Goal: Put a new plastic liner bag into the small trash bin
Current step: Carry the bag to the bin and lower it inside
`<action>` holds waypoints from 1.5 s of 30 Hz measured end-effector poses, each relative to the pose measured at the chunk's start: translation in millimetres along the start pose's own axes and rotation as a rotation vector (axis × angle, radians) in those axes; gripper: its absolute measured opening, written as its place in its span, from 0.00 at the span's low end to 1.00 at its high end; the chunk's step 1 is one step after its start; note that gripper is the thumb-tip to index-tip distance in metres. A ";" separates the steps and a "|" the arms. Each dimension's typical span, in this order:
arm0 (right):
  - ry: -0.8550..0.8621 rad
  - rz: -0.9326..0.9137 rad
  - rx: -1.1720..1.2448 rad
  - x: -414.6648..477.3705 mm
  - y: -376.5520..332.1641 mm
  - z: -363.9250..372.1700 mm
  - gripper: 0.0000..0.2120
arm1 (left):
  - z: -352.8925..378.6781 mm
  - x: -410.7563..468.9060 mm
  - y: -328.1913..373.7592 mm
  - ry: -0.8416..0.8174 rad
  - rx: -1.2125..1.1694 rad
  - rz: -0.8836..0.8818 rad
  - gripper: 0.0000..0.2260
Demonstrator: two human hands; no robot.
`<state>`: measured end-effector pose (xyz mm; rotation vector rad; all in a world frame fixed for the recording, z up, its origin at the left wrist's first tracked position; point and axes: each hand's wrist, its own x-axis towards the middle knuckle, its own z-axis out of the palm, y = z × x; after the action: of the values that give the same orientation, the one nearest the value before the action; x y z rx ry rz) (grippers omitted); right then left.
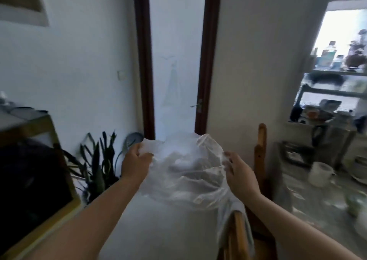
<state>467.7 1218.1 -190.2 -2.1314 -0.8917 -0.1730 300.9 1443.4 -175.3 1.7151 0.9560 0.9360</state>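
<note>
A thin clear plastic liner bag (186, 172) hangs in the air in front of me, puffed out with its mouth spread wide. My left hand (136, 161) pinches the bag's left rim. My right hand (238, 172) grips its right rim. The bag's lower part trails down to the right, over the top of a wooden chair back (238, 232). No trash bin shows in this view; the frame is somewhat blurred.
A frosted-glass door in a dark wooden frame (206, 61) stands straight ahead. A potted plant (99, 160) sits on the floor at left, beside a dark cabinet (29, 180). At right stands a cluttered table with a white mug (320, 173) and a second chair post (261, 152).
</note>
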 end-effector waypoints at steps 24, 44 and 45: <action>0.000 -0.040 0.084 218.0 -24.3 193.6 0.14 | 5.9 240.2 -65.8 0.338 0.330 0.179 0.10; 0.085 0.074 0.247 495.9 54.3 276.9 0.06 | 160.4 476.3 -71.4 0.292 0.315 0.125 0.06; 0.076 0.081 0.236 506.3 55.0 286.7 0.06 | 164.2 491.1 -76.1 0.287 0.326 0.130 0.07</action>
<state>831.1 1675.2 -215.1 -1.9244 -0.7425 -0.1010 632.9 1846.5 -209.2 1.9675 1.2520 1.1857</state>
